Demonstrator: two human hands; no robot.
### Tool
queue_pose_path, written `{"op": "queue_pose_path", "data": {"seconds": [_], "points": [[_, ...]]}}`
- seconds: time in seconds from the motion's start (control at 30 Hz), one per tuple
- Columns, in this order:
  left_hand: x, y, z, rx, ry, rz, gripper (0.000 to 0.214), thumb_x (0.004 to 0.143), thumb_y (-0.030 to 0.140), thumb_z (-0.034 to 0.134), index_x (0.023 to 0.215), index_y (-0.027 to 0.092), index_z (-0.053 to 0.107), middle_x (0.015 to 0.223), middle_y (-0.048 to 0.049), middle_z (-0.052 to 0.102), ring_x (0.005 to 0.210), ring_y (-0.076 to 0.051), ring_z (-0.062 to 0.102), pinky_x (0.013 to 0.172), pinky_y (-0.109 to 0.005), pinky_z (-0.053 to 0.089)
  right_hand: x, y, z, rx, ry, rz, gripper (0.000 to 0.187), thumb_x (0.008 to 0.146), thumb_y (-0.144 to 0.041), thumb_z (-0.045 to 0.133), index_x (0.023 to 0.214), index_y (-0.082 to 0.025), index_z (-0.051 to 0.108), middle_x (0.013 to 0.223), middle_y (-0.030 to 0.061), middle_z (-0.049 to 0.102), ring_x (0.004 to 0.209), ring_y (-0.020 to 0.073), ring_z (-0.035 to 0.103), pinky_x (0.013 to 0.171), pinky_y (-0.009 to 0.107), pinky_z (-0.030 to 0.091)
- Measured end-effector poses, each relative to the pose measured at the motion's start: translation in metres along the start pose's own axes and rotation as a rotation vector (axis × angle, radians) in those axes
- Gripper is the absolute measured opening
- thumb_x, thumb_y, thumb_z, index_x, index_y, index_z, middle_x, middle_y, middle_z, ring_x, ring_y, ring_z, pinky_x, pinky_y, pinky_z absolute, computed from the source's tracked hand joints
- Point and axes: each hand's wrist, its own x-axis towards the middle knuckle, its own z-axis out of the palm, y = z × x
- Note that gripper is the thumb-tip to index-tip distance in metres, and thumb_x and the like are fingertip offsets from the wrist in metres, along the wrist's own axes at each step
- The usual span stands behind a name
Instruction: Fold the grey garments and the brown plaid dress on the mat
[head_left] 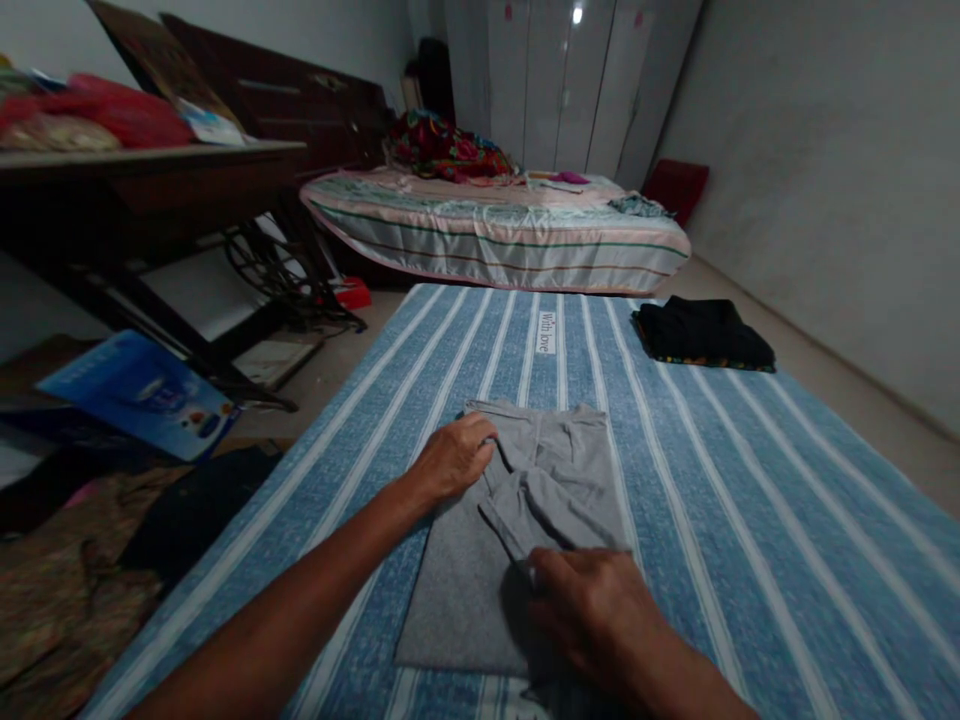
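A grey garment (465,590) lies partly folded on a blue-and-white striped cloth (360,470), with an upper layer rumpled across its middle. At the garment's upper left edge, my left hand (456,455) has its fingers closed on the fabric. My right hand (589,610) is lower down on the right, its fingers curled round a fold of the upper layer, which is lifted a little. Its fingertips are partly hidden and dark. What kind of garment it is cannot be made out for certain.
A folded black cloth stack (701,333) rests at the far right of the striped surface. Beyond stands a bed (495,235) with a floral blanket (450,150). On the left are a sewing-machine table (150,190), a blue box (142,395) and heaped clothes (75,610).
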Motion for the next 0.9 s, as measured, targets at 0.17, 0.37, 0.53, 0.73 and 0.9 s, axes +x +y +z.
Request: {"op": "queue_pose_path", "data": {"seconds": [0.17,0.37,0.53,0.73,0.9], "points": [[-0.008,0.002,-0.001,0.091,0.070,-0.116,0.013,0.085,0.019,0.048,0.082,0.019,0.060,0.081,-0.0034,0.060,0.075,-0.017,0.059,0.071,-0.027,0.046,0.015,-0.019,0.016,-0.190,-0.084,0.059,0.027,0.075,-0.017,0.067,0.101,-0.018,0.058,0.071,0.0041,0.070,0.059,0.0204,0.064,0.050,0.029,0.035],[-0.022,0.000,0.005,0.076,0.083,-0.245,0.011,0.085,0.024,0.049,0.082,0.020,0.058,0.071,0.0003,0.060,0.066,-0.016,0.059,0.064,-0.026,0.043,0.018,-0.014,0.011,-0.214,-0.119,0.026,0.020,0.075,-0.002,0.054,0.084,-0.018,0.059,0.068,0.0047,0.069,0.055,0.0195,0.064,0.046,0.030,0.029],[-0.028,-0.002,0.008,-0.033,0.015,-0.255,0.014,0.085,0.026,0.052,0.095,0.021,0.060,0.068,0.0026,0.061,0.064,-0.015,0.061,0.060,-0.024,0.041,0.025,-0.005,-0.015,-0.167,-0.238,0.039,0.018,0.076,-0.005,0.054,0.084,-0.019,0.063,0.067,0.0052,0.071,0.055,0.0200,0.066,0.046,0.031,0.021],[-0.023,0.001,0.005,-0.105,0.022,-0.210,0.027,0.086,0.018,0.046,0.108,0.020,0.061,0.071,0.0010,0.063,0.066,-0.015,0.062,0.063,-0.023,0.043,0.062,0.057,-0.086,-0.126,-0.234,0.149,0.017,0.084,-0.022,0.050,0.080,-0.021,0.067,0.066,0.0047,0.068,0.058,0.0176,0.062,0.050,0.027,0.025],[-0.010,-0.001,0.006,-0.036,0.022,-0.155,0.035,0.083,0.013,0.045,0.114,0.018,0.060,0.091,-0.0052,0.067,0.081,-0.018,0.064,0.074,-0.027,0.046,0.103,0.128,-0.103,0.254,-0.357,0.304,0.016,0.076,-0.015,0.050,0.079,-0.017,0.066,0.053,-0.0009,0.059,0.047,0.0114,0.054,0.048,0.021,0.034]]}}
